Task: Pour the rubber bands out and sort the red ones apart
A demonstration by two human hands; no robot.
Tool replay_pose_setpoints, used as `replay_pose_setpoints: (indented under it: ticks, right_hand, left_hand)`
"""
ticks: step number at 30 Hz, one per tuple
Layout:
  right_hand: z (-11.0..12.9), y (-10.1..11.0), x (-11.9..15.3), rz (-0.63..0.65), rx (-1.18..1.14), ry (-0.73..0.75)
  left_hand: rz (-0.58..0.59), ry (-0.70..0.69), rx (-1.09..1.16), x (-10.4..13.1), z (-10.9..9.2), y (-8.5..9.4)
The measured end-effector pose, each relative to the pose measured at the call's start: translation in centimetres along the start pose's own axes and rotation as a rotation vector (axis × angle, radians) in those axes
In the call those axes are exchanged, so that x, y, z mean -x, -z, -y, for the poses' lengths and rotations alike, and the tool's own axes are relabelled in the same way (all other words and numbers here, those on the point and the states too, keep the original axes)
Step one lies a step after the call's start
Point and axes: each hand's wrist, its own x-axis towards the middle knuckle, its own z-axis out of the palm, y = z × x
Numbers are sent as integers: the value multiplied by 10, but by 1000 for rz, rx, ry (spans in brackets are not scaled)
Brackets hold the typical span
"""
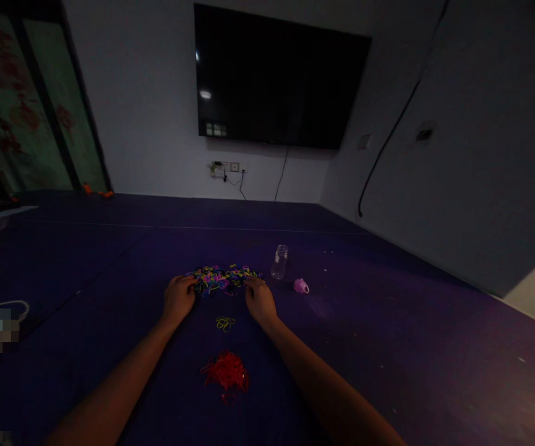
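A pile of small multicoloured rubber bands lies spread on the dark blue-purple floor. My left hand is at the pile's left edge, its fingers curled in against the bands. On the opposite edge, my right hand has its fingers bent down and drawn together at the bands. Whatever either set of fingertips pinches is too small and dark to make out. Between my wrists sits a little group of yellow-green rubber bands. Closer to me, between my forearms, is a heap of red rubber bands.
A clear bottle stands uncapped right of the pile, with a pink lid beside it. A large television hangs on the wall ahead. A dark cable runs down the right wall. Orange items lie by the door at far left.
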Motion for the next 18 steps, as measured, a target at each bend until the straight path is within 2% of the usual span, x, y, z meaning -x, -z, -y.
replay_pose_setpoints:
  ticks: [12, 18]
  right_hand:
    - [0, 1, 0, -1, -21, -3]
    - [2, 2, 0, 12, -19, -9]
  left_hand:
    - [-42, -27, 6, 1, -1, 6]
    - [14, -59, -13, 0, 2, 2]
